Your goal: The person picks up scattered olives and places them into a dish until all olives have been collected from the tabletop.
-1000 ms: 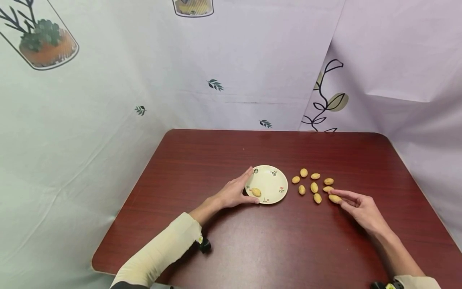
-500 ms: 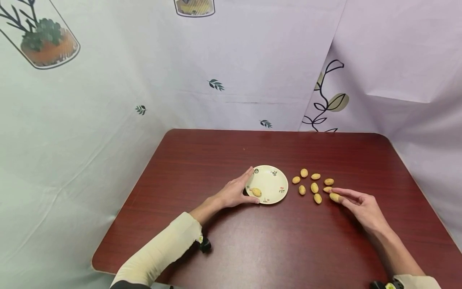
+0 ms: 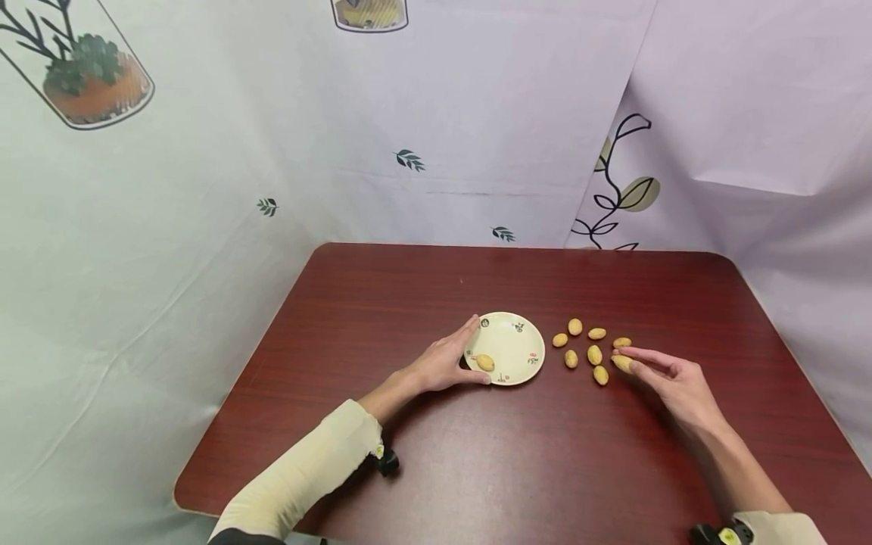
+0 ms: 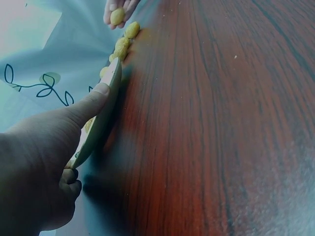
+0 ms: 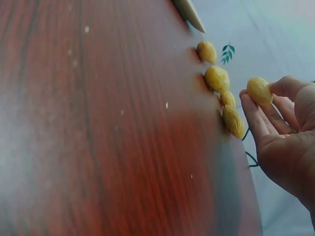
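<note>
On the table (image 3: 436, 469), the plate (image 3: 507, 342) lies left of several pieces (image 3: 595, 355).

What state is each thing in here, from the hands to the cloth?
Left hand, holding the plate's rim
Right hand, pinching a yellow piece
Plate, face up
Pinched piece, in the right hand's grip
Plated piece, lying on the plate
Other pieces, loose on the table
Cloth, hanging, creased
</note>
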Motion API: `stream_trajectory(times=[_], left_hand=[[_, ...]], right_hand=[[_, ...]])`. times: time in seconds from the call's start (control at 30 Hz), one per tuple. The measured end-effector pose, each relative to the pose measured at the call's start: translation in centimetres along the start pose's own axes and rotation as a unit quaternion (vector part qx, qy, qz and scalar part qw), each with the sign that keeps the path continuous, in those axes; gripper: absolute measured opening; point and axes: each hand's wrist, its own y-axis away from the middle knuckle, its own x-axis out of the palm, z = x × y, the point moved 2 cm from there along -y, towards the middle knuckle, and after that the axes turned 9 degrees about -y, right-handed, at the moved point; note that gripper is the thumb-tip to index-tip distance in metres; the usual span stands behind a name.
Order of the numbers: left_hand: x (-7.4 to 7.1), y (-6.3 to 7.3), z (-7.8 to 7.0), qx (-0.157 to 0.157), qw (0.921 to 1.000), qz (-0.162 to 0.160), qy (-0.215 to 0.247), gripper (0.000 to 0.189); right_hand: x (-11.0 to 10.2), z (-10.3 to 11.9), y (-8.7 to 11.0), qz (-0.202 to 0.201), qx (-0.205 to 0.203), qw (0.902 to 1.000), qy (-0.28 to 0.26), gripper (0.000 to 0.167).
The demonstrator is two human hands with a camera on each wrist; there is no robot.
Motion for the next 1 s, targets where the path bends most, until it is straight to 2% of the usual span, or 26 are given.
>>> stream_trajectory(times=[0.23,0.33,0.47,0.7,0.93,1.0], left_hand=[[0.0,0.0,0.0,0.0,1.0,0.001,0.0,0.115],[0.0,0.0,0.1,0.0,1.0,0.002,-0.003,0.115],[0.0,0.0,0.0,0.0,1.0,0.003,-0.006,0.115],[0.0,0.0,-0.1,0.0,1.0,0.001,-0.006,0.115],[0.0,-0.1,-0.3,0.004,1.0,0.003,-0.005,0.114],[0.0,-0.2,-0.3,0.005,1.0,0.003,-0.005,0.114]], right_hand=[[1.1,0.5,-0.5,-0.012,-0.006,0.9984,-0.055,0.04],[1.5,0.8,-0.7,-0.016,-0.011,0.9983,-0.055,0.037],[2.1,1.1,-1.2,-0.003,-0.021,0.9974,-0.068,0.037],[3.3,1.5,-2.0,0.015,-0.028,0.9903,-0.135,0.037],[4.6,1.9,-2.6,0.013,-0.012,0.9943,-0.106,0.039],[4.9,1.9,-2.8,0.011,0.002,0.9935,-0.113,0.04]])
